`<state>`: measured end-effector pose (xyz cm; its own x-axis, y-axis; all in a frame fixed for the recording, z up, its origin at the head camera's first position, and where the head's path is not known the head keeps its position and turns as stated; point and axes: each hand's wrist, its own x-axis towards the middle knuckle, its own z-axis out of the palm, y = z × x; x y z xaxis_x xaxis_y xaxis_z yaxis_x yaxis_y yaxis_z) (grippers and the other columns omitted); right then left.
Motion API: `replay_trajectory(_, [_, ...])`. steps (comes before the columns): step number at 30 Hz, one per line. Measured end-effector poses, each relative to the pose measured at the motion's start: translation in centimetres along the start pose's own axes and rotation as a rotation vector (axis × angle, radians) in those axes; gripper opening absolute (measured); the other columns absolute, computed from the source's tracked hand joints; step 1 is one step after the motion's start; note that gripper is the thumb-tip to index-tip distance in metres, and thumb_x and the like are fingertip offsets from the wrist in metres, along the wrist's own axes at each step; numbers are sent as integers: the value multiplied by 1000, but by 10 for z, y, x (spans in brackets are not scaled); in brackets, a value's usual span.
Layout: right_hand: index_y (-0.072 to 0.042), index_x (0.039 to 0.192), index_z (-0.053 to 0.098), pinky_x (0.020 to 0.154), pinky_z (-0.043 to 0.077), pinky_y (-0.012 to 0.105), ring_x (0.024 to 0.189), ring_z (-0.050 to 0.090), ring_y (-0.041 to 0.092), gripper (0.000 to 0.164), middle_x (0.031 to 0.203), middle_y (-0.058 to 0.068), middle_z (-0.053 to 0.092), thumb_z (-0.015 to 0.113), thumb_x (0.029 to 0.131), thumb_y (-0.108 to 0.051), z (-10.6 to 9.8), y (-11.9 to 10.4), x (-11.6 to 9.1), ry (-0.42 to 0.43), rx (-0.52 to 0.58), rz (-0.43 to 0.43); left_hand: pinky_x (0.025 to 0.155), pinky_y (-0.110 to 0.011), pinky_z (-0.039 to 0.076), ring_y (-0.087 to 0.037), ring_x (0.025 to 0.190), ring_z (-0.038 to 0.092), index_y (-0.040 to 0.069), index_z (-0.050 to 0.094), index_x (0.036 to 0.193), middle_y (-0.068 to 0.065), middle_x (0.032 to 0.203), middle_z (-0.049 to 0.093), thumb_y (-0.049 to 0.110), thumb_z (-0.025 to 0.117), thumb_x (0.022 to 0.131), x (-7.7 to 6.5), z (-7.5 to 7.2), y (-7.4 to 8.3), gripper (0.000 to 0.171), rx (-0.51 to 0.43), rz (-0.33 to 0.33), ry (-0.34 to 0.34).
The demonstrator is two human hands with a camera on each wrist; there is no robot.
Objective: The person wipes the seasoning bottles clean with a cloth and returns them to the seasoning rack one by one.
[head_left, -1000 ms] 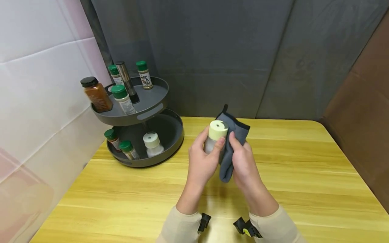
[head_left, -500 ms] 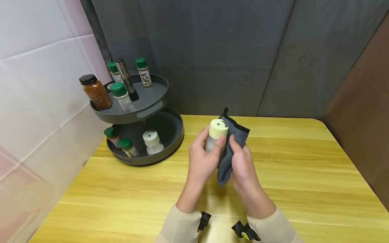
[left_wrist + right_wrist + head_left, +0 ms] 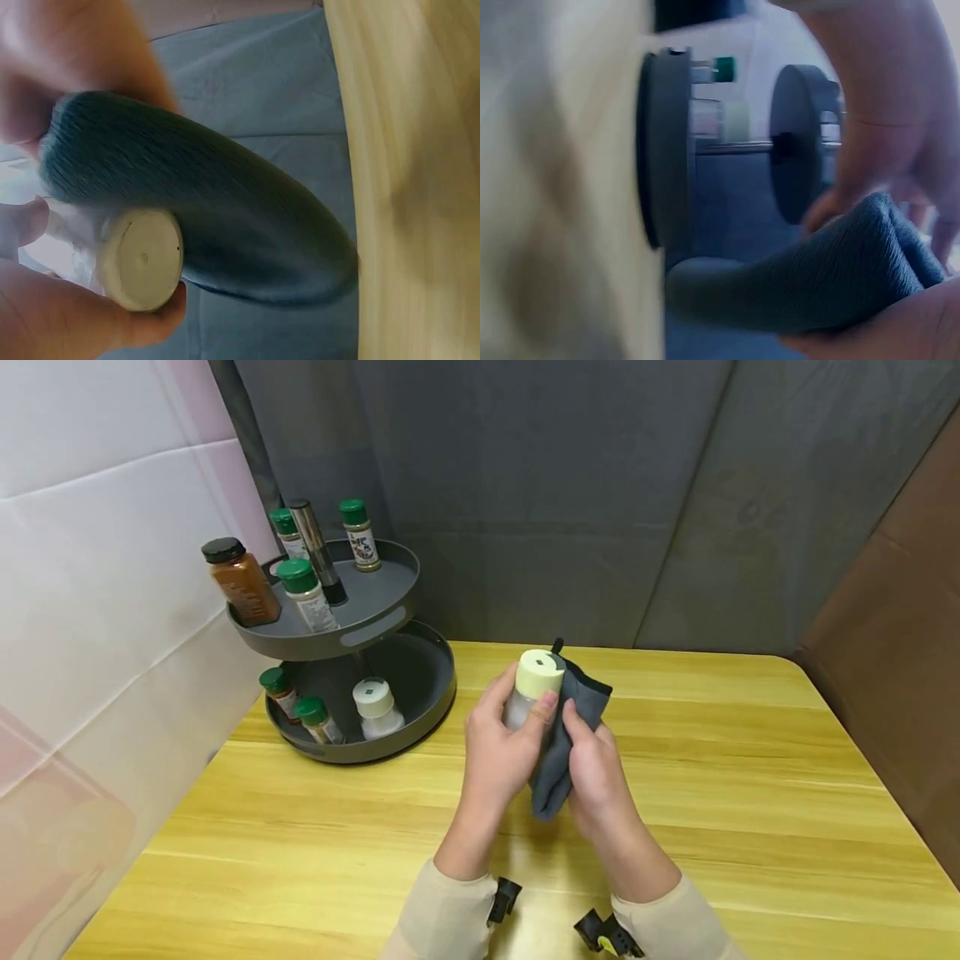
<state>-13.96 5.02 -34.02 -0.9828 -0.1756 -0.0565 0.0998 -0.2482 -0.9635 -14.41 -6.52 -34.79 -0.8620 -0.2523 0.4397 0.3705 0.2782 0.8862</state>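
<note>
My left hand [image 3: 501, 743] grips a clear shaker jar with a pale cream cap [image 3: 539, 674], held upright above the table. In the left wrist view the jar's round cream base [image 3: 144, 259] shows, with fingers curled about the clear body. My right hand [image 3: 597, 766] holds a folded grey-blue cloth [image 3: 557, 768] with black edging and a small hanging loop. The cloth lies against the right side of the jar. In the right wrist view the cloth [image 3: 810, 289] droops below the fingers, and the jar is mostly hidden behind it.
At the left stands a two-tier dark grey turntable rack [image 3: 360, 756]. Its top tier bears green-capped spice bottles, an orange-brown black-capped jar [image 3: 243, 589] and a metallic cylinder [image 3: 317, 552]. Below are two green-capped bottles and another cream-capped shaker [image 3: 378, 710]. Grey fabric [image 3: 525, 510] hangs behind the table.
The cloth has slid a little down and leftward along the jar with my right hand. My left hand keeps its grip on the jar in nearly the same place.
</note>
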Motion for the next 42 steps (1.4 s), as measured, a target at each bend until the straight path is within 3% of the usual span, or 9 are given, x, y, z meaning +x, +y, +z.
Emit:
replay_trajectory(4, [-9, 150, 48, 104, 46, 23, 118, 57, 14, 51, 126, 2, 60, 34, 116, -44, 2, -11, -1, 23, 3, -102, 90, -46, 56, -30, 106, 68, 11, 70, 139, -12, 127, 75, 22, 81, 95, -2, 2, -2, 46, 16, 5, -9])
replay_trajectory(9, [-8, 153, 48, 106, 47, 22, 123, 59, 18, 52, 138, 13, 62, 36, 116, -43, 6, -5, -3, 87, -118, -230, 91, -48, 58, -30, 108, 69, 10, 69, 140, -12, 129, 75, 19, 81, 94, -4, 3, -4, 49, 4, -14, -8])
replay_trajectory(14, [-7, 150, 53, 99, 50, 22, 115, 65, 17, 54, 128, 11, 68, 36, 115, -45, 2, 15, 3, 89, -138, -117, 94, -52, 57, -31, 111, 68, 11, 69, 141, -12, 129, 74, 21, 81, 94, -2, 3, -2, 50, 17, -18, -3])
replay_trajectory(19, [-6, 143, 54, 92, 53, 22, 101, 66, 10, 54, 108, -3, 67, 33, 116, -46, -5, 1, 10, 33, -12, -11, 93, -50, 57, -30, 108, 68, 11, 70, 139, -12, 126, 74, 21, 81, 95, -2, 6, -5, 47, 33, -26, -32])
replay_trajectory(26, [-6, 148, 52, 104, 49, 21, 120, 61, 13, 54, 131, 5, 64, 35, 115, -46, 1, 0, 5, 107, -18, -236, 95, -51, 58, -30, 110, 69, 9, 70, 139, -13, 129, 74, 20, 81, 95, -4, 10, -10, 47, 36, -31, -54])
replay_trajectory(30, [-7, 150, 53, 101, 51, 20, 118, 64, 11, 53, 135, 8, 65, 33, 116, -43, 0, 16, 7, 106, -57, -141, 96, -52, 58, -31, 112, 70, 8, 70, 139, -13, 129, 75, 20, 80, 95, -2, 8, -9, 46, 34, -32, -31])
replay_trajectory(35, [-8, 150, 50, 99, 52, 21, 114, 64, 9, 53, 126, 1, 64, 32, 116, -44, -4, 6, 11, 36, 70, 21, 94, -50, 56, -30, 109, 69, 10, 70, 139, -12, 127, 75, 21, 80, 95, 0, 7, -8, 46, 18, -34, -23])
replay_trajectory(37, [-7, 149, 50, 101, 51, 21, 117, 62, 10, 52, 126, -2, 64, 33, 116, -44, -4, -3, 10, 47, 106, -18, 93, -49, 56, -30, 108, 68, 10, 70, 139, -12, 127, 75, 21, 81, 95, 0, 8, -8, 47, 20, -35, -26])
replay_trajectory(42, [-4, 146, 53, 105, 51, 22, 120, 64, 14, 53, 128, 3, 66, 37, 115, -43, 8, -7, 1, 127, 52, -278, 94, -49, 58, -30, 110, 69, 9, 69, 140, -12, 128, 75, 20, 82, 94, -2, 9, -5, 49, 1, -28, -25])
